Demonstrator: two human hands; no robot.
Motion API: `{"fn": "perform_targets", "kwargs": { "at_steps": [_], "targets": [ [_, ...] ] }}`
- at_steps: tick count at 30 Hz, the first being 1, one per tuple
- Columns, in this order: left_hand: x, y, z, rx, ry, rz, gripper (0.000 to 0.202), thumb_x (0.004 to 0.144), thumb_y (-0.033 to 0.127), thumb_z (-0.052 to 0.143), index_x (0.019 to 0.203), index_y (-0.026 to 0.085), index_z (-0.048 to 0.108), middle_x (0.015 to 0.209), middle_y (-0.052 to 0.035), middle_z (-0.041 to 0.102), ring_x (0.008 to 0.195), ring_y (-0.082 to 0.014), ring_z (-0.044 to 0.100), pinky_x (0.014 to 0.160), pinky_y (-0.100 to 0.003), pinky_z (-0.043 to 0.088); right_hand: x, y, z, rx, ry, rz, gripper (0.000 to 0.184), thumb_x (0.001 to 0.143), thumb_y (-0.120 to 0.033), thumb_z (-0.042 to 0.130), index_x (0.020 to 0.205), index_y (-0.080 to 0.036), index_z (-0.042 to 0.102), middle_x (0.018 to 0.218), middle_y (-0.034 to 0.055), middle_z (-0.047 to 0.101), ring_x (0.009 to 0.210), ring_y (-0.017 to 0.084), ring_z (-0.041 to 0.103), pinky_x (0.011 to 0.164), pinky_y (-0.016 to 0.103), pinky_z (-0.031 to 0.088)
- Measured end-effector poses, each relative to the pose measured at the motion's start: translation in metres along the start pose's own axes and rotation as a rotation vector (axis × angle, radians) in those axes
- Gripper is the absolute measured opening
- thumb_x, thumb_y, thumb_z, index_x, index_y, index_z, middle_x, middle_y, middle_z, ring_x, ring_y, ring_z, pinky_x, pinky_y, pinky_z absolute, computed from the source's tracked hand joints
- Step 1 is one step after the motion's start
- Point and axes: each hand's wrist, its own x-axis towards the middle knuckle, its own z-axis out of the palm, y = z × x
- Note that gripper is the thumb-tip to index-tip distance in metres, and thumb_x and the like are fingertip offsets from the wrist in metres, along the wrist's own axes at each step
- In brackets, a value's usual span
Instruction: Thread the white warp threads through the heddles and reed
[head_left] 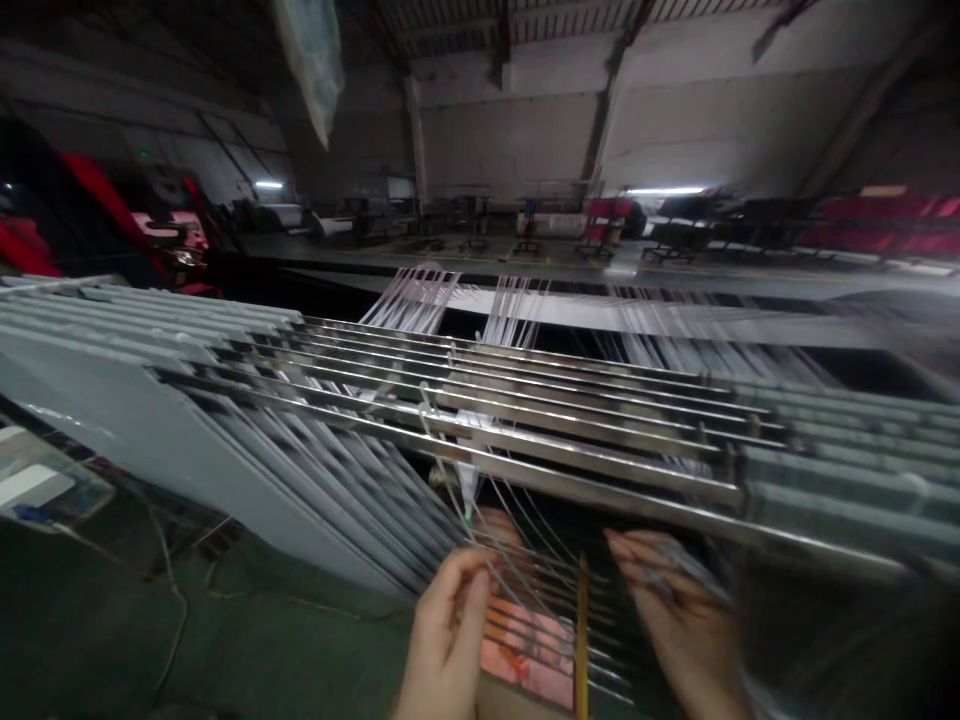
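My left hand [450, 625] is at the lower middle, thumb and forefinger pinched together. Pale threads [480, 545] run down to its fingertips; what the pinch holds is too small to make out. To the right, my right hand [679, 610] has bent fingers with a bundle of white yarn [686, 572] across them, blurred by motion. Between the hands stands a thin yellow-brown upright bar [581, 635], with thin rods beside it. Just beyond my left hand, other fingers [501, 525] show dimly; whose they are I cannot tell.
Long metal rails [585, 425] of a loom cross above my hands. Grey frame panels [247, 490] slant down at the left. White warp threads [420, 300] spread behind the rails. A cable [176, 610] lies on the green floor. A translucent plastic piece [311, 60] hangs overhead.
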Motion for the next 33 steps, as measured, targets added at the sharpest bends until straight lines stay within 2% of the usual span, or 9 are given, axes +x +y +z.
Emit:
{"fn": "perform_targets", "kwargs": {
  "at_steps": [3, 5, 9, 13, 22, 26, 29, 31, 33],
  "targets": [
    [-0.003, -0.005, -0.012, 0.616, 0.069, 0.566, 0.023, 0.092, 0.018, 0.048, 0.1, 0.021, 0.069, 0.1, -0.0019, 0.076, 0.1, -0.0194, 0.066, 0.099, -0.03, 0.04, 0.002, -0.002, 0.002, -0.01, -0.014, 0.014, 0.027, 0.076, -0.048, 0.063, 0.083, -0.027, 0.079, 0.096, 0.0052, 0.076, 0.094, 0.029, 0.07, 0.078, 0.038, 0.06],
    [-0.005, -0.007, -0.021, 0.982, 0.123, 0.707, 0.025, 0.092, 0.02, 0.048, 0.101, 0.021, 0.071, 0.105, -0.0019, 0.076, 0.105, -0.0224, 0.063, 0.11, -0.034, 0.023, 0.001, -0.004, 0.001, -0.005, -0.033, 0.026, 0.026, 0.075, -0.049, 0.065, 0.082, -0.029, 0.079, 0.093, 0.0046, 0.077, 0.093, 0.029, 0.07, 0.077, 0.035, 0.061],
    [-0.009, -0.006, -0.031, 1.316, -0.014, 0.78, 0.026, 0.093, 0.034, 0.053, 0.106, 0.022, 0.072, 0.107, -0.0027, 0.076, 0.098, -0.0222, 0.064, 0.106, -0.037, 0.021, -0.005, -0.015, 0.005, 0.04, -0.069, 0.036, 0.036, 0.076, -0.056, 0.064, 0.08, -0.024, 0.079, 0.089, 0.007, 0.077, 0.09, 0.027, 0.071, 0.078, 0.033, 0.06],
    [-0.008, 0.0, -0.029, 1.299, -0.094, 0.777, 0.029, 0.09, 0.046, 0.055, 0.105, 0.027, 0.072, 0.106, -0.0006, 0.076, 0.094, -0.0196, 0.065, 0.088, -0.036, 0.029, -0.011, -0.027, 0.01, 0.078, -0.095, 0.045, 0.041, 0.077, -0.061, 0.063, 0.079, -0.023, 0.079, 0.088, 0.0081, 0.077, 0.086, 0.025, 0.072, 0.079, 0.031, 0.059],
    [-0.008, 0.005, -0.029, 1.34, -0.057, 0.752, 0.031, 0.093, 0.042, 0.052, 0.102, 0.021, 0.073, 0.104, -0.0063, 0.076, 0.094, -0.0224, 0.064, 0.086, -0.038, 0.03, -0.009, -0.014, 0.004, 0.056, -0.127, 0.047, 0.04, 0.076, -0.062, 0.063, 0.081, -0.025, 0.08, 0.091, 0.008, 0.076, 0.089, 0.027, 0.071, 0.084, 0.036, 0.058],
    [-0.019, -0.012, 0.003, 1.244, -0.103, 0.813, 0.03, 0.089, 0.045, 0.057, 0.102, 0.022, 0.071, 0.106, -0.0058, 0.076, 0.086, -0.0237, 0.066, 0.079, -0.038, 0.036, -0.012, -0.007, 0.01, 0.044, -0.175, 0.042, 0.035, 0.079, -0.057, 0.062, 0.084, -0.027, 0.079, 0.092, 0.0062, 0.076, 0.093, 0.026, 0.07, 0.088, 0.039, 0.056],
    [-0.027, -0.029, 0.028, 0.875, -0.123, 0.789, 0.025, 0.092, 0.039, 0.051, 0.105, 0.026, 0.069, 0.105, -0.0043, 0.076, 0.092, -0.0272, 0.068, 0.081, -0.039, 0.045, -0.011, -0.004, 0.01, 0.036, -0.146, 0.03, 0.033, 0.082, -0.052, 0.06, 0.088, -0.025, 0.078, 0.096, 0.0062, 0.076, 0.096, 0.024, 0.07, 0.088, 0.035, 0.056],
    [-0.028, -0.036, 0.036, 0.438, -0.095, 0.518, 0.026, 0.097, 0.034, 0.043, 0.102, 0.027, 0.068, 0.103, -0.0048, 0.076, 0.096, -0.0248, 0.069, 0.086, -0.038, 0.05, -0.008, -0.007, 0.008, 0.017, -0.077, 0.015, 0.039, 0.081, -0.056, 0.057, 0.086, -0.023, 0.077, 0.096, 0.0081, 0.076, 0.094, 0.026, 0.07, 0.085, 0.036, 0.057],
    [-0.023, -0.037, 0.037, -0.072, 0.012, 0.099, 0.026, 0.098, 0.036, 0.042, 0.096, 0.025, 0.065, 0.105, -0.0063, 0.074, 0.101, -0.0224, 0.069, 0.091, -0.037, 0.052, -0.002, -0.015, 0.006, -0.021, 0.008, 0.011, 0.044, 0.078, -0.06, 0.053, 0.079, -0.023, 0.076, 0.09, 0.0102, 0.076, 0.09, 0.029, 0.07, 0.081, 0.042, 0.057]
  ]
}}
